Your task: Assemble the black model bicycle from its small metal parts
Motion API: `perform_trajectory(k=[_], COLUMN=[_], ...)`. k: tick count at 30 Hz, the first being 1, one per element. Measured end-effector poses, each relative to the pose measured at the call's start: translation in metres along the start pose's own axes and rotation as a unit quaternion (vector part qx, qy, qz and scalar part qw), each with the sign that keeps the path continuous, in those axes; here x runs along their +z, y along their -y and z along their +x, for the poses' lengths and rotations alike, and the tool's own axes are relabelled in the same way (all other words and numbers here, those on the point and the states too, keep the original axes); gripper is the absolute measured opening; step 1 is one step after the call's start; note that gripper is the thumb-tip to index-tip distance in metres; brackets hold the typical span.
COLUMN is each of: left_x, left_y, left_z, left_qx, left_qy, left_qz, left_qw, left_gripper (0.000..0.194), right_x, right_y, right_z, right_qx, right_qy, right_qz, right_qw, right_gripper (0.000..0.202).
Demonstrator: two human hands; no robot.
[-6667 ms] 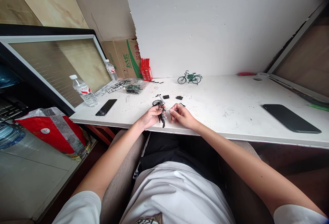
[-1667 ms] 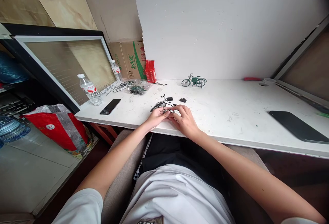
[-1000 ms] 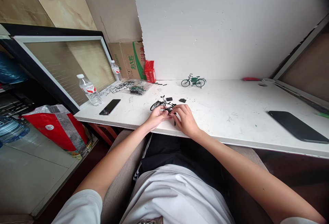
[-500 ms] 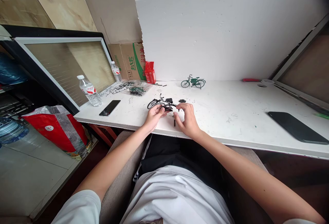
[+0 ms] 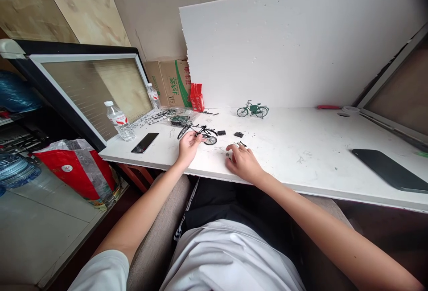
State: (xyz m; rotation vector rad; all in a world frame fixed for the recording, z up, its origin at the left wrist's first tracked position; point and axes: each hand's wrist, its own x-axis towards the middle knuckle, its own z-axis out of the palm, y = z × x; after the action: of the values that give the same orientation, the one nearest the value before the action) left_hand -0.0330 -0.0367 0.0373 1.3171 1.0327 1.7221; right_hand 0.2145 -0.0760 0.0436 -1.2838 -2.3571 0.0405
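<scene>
My left hand point(image 5: 188, 149) is closed around a black model bicycle point(image 5: 200, 130), which it holds tilted just above the white table. Thumb and fingers pinch the frame near the rear wheel, hiding part of it. My right hand point(image 5: 244, 161) hovers low at the table with its fingers bent and apart, over a small dark piece point(image 5: 229, 155) that it partly covers. Thin black parts point(image 5: 241, 143) lie just beyond its knuckles. Farther off sit a black block point(image 5: 221, 133) and another small black part point(image 5: 238, 134).
A green model bicycle point(image 5: 253, 109) stands at the back. To the left are a phone point(image 5: 145, 142), a water bottle point(image 5: 119, 121), part frames point(image 5: 157, 116) and a bag of green parts point(image 5: 180, 120). A dark flat device point(image 5: 389, 169) lies at the right.
My left hand has carried the black bicycle leftward, away from my right hand. My right hand has come down toward the small pieces on the table. The view has shifted slightly.
</scene>
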Motion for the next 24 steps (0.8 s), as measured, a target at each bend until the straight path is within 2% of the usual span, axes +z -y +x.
perform_trajectory(k=[4,7,9,12,16,24], left_x=[-0.009,-0.010,-0.010,-0.011,-0.016,-0.020], left_y=[-0.003,-0.004,-0.003,0.001,0.009,0.021], left_z=[0.005,0.006,0.005,0.006,0.007,0.007], left_qx=[0.009,0.020,0.025,0.023,0.020,0.006], left_qy=[-0.003,0.011,0.020,0.033,0.040,0.042], left_qz=[0.010,0.013,0.011,0.006,0.020,0.044], left_qw=[1.000,1.000,0.999,0.999,0.999,0.998], left_gripper=[0.045,0.043,0.042,0.042,0.043,0.045], right_x=[0.004,0.007,0.010,0.012,0.013,0.018], right_y=[-0.006,-0.012,-0.014,-0.015,-0.014,-0.022], right_z=[0.001,0.002,0.002,0.002,0.002,0.004], right_qx=[0.041,0.049,0.029,-0.039,-0.107,-0.091], right_qy=[0.001,-0.016,-0.053,-0.105,-0.115,-0.089], right_qz=[-0.009,-0.021,-0.024,-0.021,-0.005,0.055], right_qw=[0.999,0.998,0.998,0.994,0.988,0.990], right_gripper=[0.038,0.036,0.031,0.026,0.030,0.025])
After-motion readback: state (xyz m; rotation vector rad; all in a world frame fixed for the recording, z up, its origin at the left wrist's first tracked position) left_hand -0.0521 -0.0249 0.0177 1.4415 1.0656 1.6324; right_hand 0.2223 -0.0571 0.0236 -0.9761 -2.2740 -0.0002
